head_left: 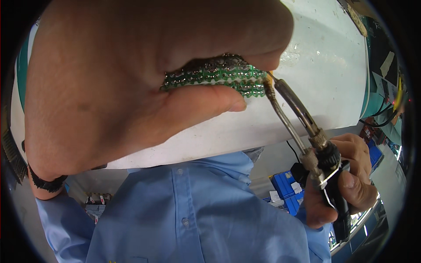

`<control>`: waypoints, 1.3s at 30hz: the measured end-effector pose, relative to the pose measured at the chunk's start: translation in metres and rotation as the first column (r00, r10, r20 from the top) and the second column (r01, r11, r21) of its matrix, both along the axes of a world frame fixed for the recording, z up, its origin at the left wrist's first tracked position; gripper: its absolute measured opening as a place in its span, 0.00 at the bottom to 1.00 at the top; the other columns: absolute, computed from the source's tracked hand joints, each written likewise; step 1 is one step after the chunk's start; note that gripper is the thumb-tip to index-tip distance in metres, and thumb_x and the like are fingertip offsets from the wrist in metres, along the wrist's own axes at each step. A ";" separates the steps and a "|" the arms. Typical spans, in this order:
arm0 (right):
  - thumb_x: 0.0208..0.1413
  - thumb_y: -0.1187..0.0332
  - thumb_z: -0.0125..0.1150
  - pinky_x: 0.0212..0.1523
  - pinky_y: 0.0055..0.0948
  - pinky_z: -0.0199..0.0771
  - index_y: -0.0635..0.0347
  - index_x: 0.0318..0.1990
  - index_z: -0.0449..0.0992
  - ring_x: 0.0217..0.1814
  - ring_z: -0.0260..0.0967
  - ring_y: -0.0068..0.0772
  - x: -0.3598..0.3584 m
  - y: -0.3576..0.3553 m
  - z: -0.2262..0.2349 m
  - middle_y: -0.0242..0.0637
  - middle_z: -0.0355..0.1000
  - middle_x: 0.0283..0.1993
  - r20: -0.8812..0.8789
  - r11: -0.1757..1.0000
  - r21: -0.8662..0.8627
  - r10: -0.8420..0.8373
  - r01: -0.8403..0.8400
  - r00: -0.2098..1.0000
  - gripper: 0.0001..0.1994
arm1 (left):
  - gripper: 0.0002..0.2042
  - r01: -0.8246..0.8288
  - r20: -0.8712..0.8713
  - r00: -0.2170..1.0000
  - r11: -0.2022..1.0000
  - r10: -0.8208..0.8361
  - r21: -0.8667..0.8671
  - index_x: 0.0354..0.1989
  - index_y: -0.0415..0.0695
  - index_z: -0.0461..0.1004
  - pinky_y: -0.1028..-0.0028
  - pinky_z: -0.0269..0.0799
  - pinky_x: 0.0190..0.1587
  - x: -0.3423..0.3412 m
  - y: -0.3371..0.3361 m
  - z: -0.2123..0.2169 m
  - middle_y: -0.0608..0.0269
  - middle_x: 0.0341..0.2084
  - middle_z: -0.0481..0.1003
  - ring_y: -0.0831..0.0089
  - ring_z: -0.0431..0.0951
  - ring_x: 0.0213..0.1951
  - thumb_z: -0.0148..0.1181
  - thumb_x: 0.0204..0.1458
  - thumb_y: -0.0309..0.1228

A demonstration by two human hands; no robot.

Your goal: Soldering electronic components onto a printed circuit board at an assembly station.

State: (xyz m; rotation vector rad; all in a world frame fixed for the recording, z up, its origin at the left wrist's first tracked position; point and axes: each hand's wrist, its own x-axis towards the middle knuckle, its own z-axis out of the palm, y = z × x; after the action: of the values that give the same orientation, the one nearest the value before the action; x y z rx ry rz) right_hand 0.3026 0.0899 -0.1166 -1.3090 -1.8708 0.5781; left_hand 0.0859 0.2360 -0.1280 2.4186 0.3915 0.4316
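My left hand (101, 87) fills the upper left of the head view, its fingers and thumb closed round a green circuit board (206, 78). Rows of shiny solder joints run along the board; my fingers and palm hide part of it. At lower right, my right hand (362, 186) is wrapped round the black handle of a soldering iron (299, 106). A second, bent metal tube (280, 115) runs alongside its shaft. Both tips are at the board's right end; whether they touch it I cannot tell. A small yellow piece (270, 78) shows beside the tips.
Beneath the board lies a white work surface (324, 57), with a green edge at right. Black and yellow cables (386, 118) hang past that edge. Blue boxes (285, 188) stand below the table, near my right arm. A brush-like object (12, 153) is at far left.
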 end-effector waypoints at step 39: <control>0.61 0.49 0.31 0.21 0.18 0.67 0.68 0.47 0.54 0.16 0.68 0.29 -0.014 0.024 -0.027 0.44 0.69 0.16 -0.239 0.843 0.322 -0.368 0.431 0.899 0.26 | 0.19 -0.035 0.018 0.999 0.999 0.036 -0.034 0.31 0.39 0.74 0.69 0.60 0.37 -0.008 -0.002 0.008 0.62 0.26 0.68 0.63 0.67 0.30 0.70 0.25 0.29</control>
State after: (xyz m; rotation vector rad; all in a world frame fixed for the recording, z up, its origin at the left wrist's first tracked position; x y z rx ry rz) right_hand 0.2882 0.1143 -0.1435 -1.2989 -1.4186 0.1014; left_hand 0.0777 0.2344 -0.1198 2.3769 0.4304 0.4595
